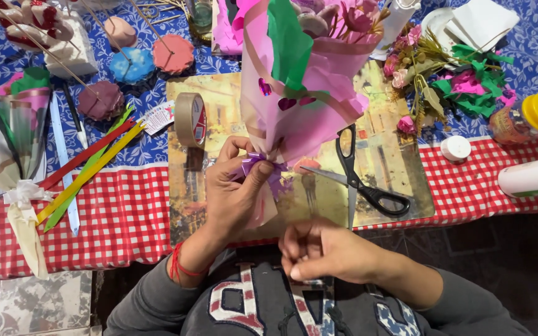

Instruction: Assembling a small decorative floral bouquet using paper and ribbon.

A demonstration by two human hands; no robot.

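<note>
Checked red-and-white cloth is covering the bench (pixel 126 211). Left hand (pixel 235 186) is gripping a pink paper-wrapped bouquet (pixel 300 93), fingers closing on its purple ribbon (pixel 269 169). Right hand (pixel 322 249) is sitting near the chest, fingers curled; contents cannot be told. Yellow-lidded jar (pixel 530 118) is lying at right.

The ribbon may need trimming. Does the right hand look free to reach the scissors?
Probably yes: the right hand holds nothing large, and the scissors lie open on the mat just beyond it, with nothing lying between them.
</note>
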